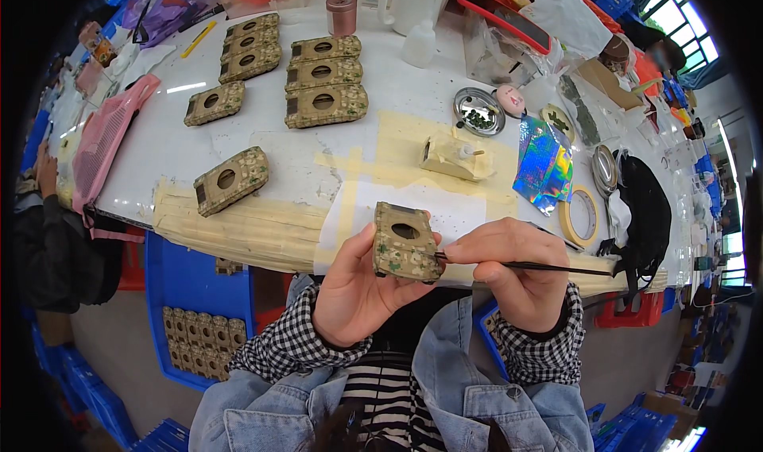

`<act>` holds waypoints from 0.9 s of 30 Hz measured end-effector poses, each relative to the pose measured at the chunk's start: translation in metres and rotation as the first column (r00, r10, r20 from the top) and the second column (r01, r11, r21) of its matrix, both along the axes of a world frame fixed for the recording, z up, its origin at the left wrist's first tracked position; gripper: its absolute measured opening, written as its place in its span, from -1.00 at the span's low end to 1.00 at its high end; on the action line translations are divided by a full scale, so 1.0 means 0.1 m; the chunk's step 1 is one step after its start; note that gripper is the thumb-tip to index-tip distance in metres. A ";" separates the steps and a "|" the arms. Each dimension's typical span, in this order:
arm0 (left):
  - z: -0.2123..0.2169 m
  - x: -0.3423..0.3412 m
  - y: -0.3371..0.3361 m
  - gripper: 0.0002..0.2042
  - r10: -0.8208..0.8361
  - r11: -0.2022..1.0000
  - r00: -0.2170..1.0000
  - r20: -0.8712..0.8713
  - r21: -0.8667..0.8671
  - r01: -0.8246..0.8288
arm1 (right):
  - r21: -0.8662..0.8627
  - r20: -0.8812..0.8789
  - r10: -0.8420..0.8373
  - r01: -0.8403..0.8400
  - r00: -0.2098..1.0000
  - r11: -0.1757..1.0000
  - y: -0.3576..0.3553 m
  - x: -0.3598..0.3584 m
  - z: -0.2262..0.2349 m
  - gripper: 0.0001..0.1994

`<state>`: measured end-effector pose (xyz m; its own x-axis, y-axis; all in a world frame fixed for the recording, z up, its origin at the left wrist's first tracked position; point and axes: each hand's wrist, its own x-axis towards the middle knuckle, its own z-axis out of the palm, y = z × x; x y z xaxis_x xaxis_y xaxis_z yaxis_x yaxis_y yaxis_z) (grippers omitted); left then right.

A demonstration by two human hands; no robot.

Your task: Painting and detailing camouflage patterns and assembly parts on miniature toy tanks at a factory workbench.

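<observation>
Camouflage tank hull, tan with green blotches and a round hole on top, sits upright in my left hand, fingers clasped around its sides, held above the near edge of the white table. My right hand pinches a thin dark brush, its tip touching the hull's right side. Seven matching hulls lie on the table beyond, well apart. A pale unpainted piece rests on masking tape strips nearby.
</observation>
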<state>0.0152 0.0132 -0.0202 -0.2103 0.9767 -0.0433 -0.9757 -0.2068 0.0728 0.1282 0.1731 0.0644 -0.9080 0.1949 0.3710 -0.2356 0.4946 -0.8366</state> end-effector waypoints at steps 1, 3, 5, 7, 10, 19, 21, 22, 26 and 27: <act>0.00 0.00 0.00 -0.39 -0.003 1.000 1.000 0.001 0.005 0.003 | 0.003 -0.002 -0.002 0.002 1.000 1.000 0.00 0.00 0.00 -0.83; 0.00 0.00 0.00 -0.39 0.000 1.000 1.000 -0.004 0.003 0.000 | -0.004 -0.001 -0.005 0.005 1.000 1.000 0.00 0.00 0.00 -0.84; 0.01 0.00 0.00 -0.39 0.002 1.000 1.000 -0.006 0.001 -0.002 | -0.005 -0.003 -0.007 0.007 1.000 1.000 0.00 0.00 0.00 -0.84; 0.01 0.00 0.01 -0.39 0.004 1.000 1.000 -0.003 -0.001 -0.004 | -0.003 -0.009 -0.007 0.007 1.000 1.000 0.00 0.00 0.00 -0.84; 0.01 0.01 0.00 -0.40 0.014 1.000 0.999 0.035 0.007 -0.014 | -0.001 -0.003 0.008 -0.008 1.000 1.000 0.02 0.00 -0.01 -0.84; 0.02 -0.02 -0.01 -0.41 0.021 0.998 0.996 0.092 0.053 -0.026 | -0.090 -0.135 -0.275 0.265 0.952 0.960 0.04 0.01 -0.17 -0.86; 0.00 -0.03 -0.01 -0.41 0.014 0.997 0.994 0.110 0.068 -0.022 | 0.153 -0.135 -0.339 0.358 0.931 0.921 0.13 -0.02 -0.14 -0.89; -0.01 -0.04 -0.01 -0.41 0.011 0.997 0.993 0.120 0.075 -0.020 | 0.272 -0.141 -0.370 0.395 0.918 0.877 0.17 -0.06 -0.13 -0.88; -0.03 -0.05 -0.01 -0.40 0.032 0.993 0.988 0.151 0.109 -0.049 | 0.466 -0.271 -0.502 0.568 0.821 0.678 0.30 -0.25 -0.22 -0.87; -0.04 -0.06 -0.01 -0.39 0.032 0.992 0.987 0.160 0.119 -0.051 | 0.493 -0.286 -0.515 0.585 0.808 0.644 0.33 -0.29 -0.23 -0.85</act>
